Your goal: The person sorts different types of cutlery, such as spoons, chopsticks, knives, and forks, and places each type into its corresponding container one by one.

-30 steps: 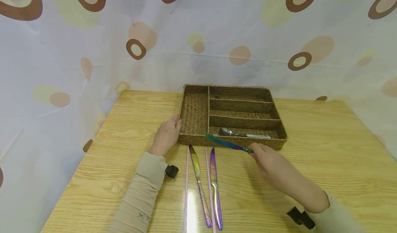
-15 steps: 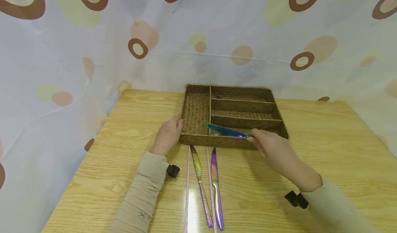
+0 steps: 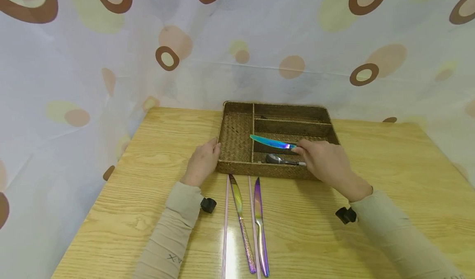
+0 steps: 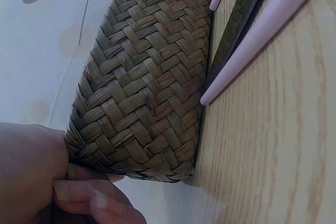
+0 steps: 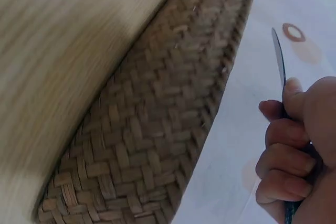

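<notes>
My right hand (image 3: 326, 161) grips a table knife (image 3: 270, 141) with an iridescent blue-green blade. It holds the knife above the right-hand compartments of a woven cutlery tray (image 3: 267, 170), blade pointing left. In the right wrist view, curled fingers (image 5: 286, 158) wrap the knife's handle. My left hand (image 3: 202, 162) holds the tray's left side near the front corner; in the left wrist view its curled fingers (image 4: 105, 200) touch the woven wall. A spoon (image 3: 273, 159) with a pale handle lies in the front right compartment, its handle end hidden by my right hand.
Two more iridescent knives, one yellowish (image 3: 236, 194) and one purple (image 3: 258, 200), lie on the wooden table (image 3: 178, 126) before the tray. Beside them are two pink sticks, one left (image 3: 225, 225) and one between the knives (image 3: 251, 200). A patterned cloth (image 3: 259, 35) hangs behind.
My right hand has moved the knife up and away from me, from the tray's front edge to above the right-hand compartments. The left hand stays on the tray.
</notes>
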A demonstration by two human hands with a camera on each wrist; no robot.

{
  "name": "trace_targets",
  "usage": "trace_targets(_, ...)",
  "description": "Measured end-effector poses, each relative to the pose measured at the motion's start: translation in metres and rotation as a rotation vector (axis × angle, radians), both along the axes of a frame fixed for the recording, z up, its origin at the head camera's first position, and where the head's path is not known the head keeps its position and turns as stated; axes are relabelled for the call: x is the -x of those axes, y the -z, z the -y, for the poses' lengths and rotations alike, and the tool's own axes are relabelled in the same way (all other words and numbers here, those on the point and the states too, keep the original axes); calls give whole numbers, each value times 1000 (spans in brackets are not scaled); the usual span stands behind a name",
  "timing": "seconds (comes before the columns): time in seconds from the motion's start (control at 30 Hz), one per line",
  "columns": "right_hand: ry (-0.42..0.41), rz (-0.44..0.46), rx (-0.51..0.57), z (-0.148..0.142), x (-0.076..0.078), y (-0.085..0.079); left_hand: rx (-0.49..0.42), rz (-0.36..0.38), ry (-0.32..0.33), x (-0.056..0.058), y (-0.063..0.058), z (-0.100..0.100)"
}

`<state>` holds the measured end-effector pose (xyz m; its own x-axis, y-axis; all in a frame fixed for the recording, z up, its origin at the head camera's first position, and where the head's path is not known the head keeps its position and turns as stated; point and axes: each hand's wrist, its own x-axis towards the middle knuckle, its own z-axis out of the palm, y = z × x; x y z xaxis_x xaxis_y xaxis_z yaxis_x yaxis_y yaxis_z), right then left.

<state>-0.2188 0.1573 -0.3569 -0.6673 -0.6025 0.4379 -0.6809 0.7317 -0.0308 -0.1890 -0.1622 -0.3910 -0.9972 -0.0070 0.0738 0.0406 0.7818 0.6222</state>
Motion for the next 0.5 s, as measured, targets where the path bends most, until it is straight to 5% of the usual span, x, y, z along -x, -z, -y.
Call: trace_targets(0.5,58,201,-122,-5,59,0,-7,-2,-7,1,1,1)
